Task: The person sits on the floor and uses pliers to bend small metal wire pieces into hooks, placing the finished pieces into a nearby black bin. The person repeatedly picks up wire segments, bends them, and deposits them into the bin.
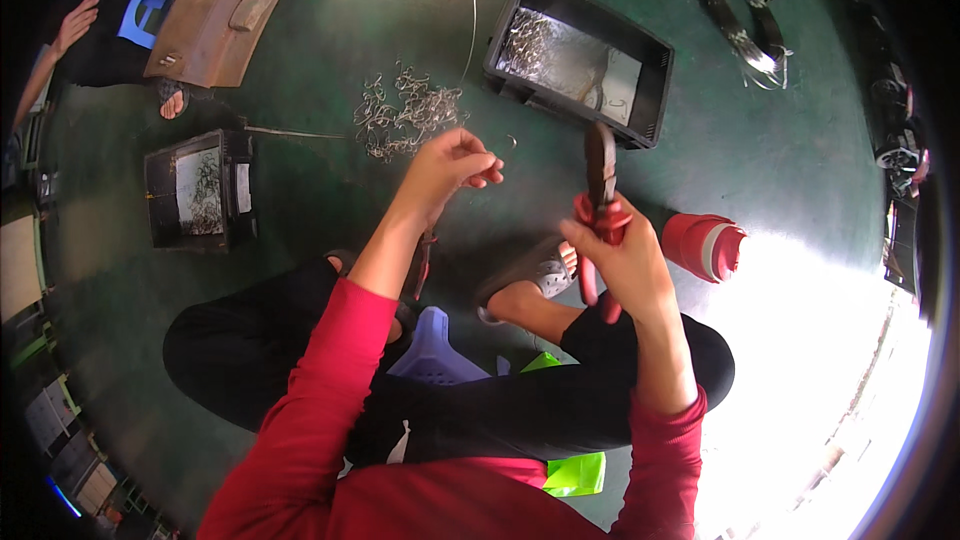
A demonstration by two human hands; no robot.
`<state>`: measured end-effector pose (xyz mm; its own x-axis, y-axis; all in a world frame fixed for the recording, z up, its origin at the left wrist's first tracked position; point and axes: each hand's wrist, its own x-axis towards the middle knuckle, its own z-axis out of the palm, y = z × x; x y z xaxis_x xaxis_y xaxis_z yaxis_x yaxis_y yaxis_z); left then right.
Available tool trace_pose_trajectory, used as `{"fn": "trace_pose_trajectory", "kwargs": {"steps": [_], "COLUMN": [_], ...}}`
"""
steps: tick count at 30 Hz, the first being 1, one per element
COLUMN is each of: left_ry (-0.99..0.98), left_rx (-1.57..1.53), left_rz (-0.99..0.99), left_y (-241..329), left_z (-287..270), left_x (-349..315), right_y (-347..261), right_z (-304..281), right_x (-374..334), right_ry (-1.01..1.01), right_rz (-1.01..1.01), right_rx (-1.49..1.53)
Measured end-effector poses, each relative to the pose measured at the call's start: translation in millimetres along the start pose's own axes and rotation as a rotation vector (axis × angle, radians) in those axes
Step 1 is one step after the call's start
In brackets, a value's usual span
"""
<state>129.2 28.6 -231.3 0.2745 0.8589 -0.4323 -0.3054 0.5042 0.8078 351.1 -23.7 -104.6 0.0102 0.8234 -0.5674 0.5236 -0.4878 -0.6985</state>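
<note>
My left hand [455, 168] is closed in a pinch, and a small curved piece of wire [513, 142] shows just off its fingertips. Under and beyond that hand, a loose pile of bent wire hooks [395, 115] lies on the green floor. In my right hand [632, 265] is a pair of pliers [600, 165] with red handles, the jaws pointing away from me. Whether the jaws are fully closed I cannot tell. Another red-handled tool [423, 265] is partly hidden by my left forearm.
Ahead stands a black crate [655, 90] with metal pieces inside; a smaller black crate [163, 190] is at left. A red cylinder [695, 247] lies at right. Wire coils [735, 25] sit at the far right. Another person's hand [76, 24] shows near a blue stool [150, 10].
</note>
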Motion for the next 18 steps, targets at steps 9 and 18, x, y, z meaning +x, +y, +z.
{"fn": "trace_pose_trajectory", "kwargs": {"steps": [9, 18], "left_ry": [-0.065, 0.001], "left_rx": [0.386, -0.071], "left_rz": [0.145, 0.332], "left_y": [68, 57], "left_z": [57, 80], "left_x": [-92, -121], "right_y": [-23, -40], "right_z": [9, 17], "right_x": [-23, -50], "right_ry": [0.113, -0.064], "right_rz": [-0.354, -0.233], "right_rx": [0.303, 0.583]}}
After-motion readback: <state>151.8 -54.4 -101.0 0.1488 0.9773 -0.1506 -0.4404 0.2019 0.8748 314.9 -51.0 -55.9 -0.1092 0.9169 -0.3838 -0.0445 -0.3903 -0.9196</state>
